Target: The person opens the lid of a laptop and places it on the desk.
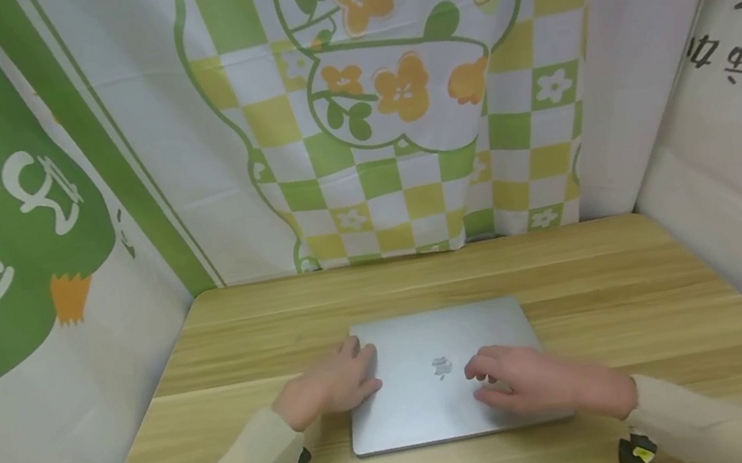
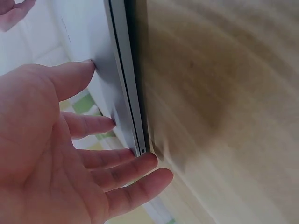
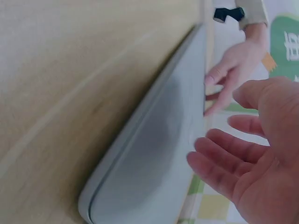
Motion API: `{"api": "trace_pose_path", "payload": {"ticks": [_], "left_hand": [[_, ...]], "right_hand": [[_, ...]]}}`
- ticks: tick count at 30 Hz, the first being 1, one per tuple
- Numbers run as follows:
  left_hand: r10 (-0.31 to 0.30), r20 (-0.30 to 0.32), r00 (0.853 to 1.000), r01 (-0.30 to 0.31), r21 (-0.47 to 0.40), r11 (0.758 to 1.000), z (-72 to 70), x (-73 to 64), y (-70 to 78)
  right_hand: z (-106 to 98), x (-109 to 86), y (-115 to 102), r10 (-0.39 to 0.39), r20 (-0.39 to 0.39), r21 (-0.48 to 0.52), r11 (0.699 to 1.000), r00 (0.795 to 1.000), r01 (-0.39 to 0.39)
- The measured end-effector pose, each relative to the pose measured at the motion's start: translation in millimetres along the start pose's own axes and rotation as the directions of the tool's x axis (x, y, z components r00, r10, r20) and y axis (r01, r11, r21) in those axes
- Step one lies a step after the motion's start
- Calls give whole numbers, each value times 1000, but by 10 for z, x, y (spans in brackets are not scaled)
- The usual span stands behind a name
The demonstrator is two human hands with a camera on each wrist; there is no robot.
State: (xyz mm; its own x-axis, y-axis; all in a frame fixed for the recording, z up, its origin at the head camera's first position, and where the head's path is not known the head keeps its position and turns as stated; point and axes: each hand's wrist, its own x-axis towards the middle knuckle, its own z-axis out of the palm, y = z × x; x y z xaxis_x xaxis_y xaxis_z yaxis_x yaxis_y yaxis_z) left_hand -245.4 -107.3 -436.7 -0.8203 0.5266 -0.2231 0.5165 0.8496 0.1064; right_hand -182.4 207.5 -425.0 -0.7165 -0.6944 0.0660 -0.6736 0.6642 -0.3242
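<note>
A closed silver laptop (image 1: 412,409) with an apple logo on its lid lies flat on the wooden table. At its left edge is my left hand (image 1: 336,381); in the left wrist view the thumb and fingertips (image 2: 103,123) meet the lid and its side edge, with the fingers fairly straight. My right hand (image 1: 526,378) hovers over the right half of the lid, fingers loosely bent and holding nothing. The right wrist view shows a gap between these fingers (image 3: 210,172) and the laptop's lid (image 3: 154,154).
The wooden table (image 1: 268,311) extends around the laptop on all sides. Behind it hangs a green and yellow checked curtain (image 1: 406,178). Printed cloth also hangs at the left (image 1: 121,197) and right (image 1: 727,154). Each wrist wears a small dark camera.
</note>
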Motion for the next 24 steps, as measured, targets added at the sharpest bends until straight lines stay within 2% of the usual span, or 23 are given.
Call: {"api": "trace_pose_path", "payload": {"ticks": [6, 10, 15, 19, 24], "left_hand": [[12, -27, 1000, -12, 22, 1000, 31, -102, 29], [17, -32, 999, -16, 42, 999, 53, -169, 37], [17, -28, 999, -16, 11, 1000, 74, -256, 46], [30, -45, 999, -28, 24, 999, 109, -312, 41], [19, -53, 998, -18, 22, 1000, 146, -406, 31]], "right_hand": [[97, 19, -24, -75, -31, -95, 993, 997, 72], [159, 35, 11, -143, -35, -193, 972, 989, 134], [206, 45, 60, -232, 1, -330, 918, 973, 219], [222, 34, 94, -274, 50, -412, 871, 961, 269], [252, 40, 97, -372, 66, -477, 803, 926, 357]]}}
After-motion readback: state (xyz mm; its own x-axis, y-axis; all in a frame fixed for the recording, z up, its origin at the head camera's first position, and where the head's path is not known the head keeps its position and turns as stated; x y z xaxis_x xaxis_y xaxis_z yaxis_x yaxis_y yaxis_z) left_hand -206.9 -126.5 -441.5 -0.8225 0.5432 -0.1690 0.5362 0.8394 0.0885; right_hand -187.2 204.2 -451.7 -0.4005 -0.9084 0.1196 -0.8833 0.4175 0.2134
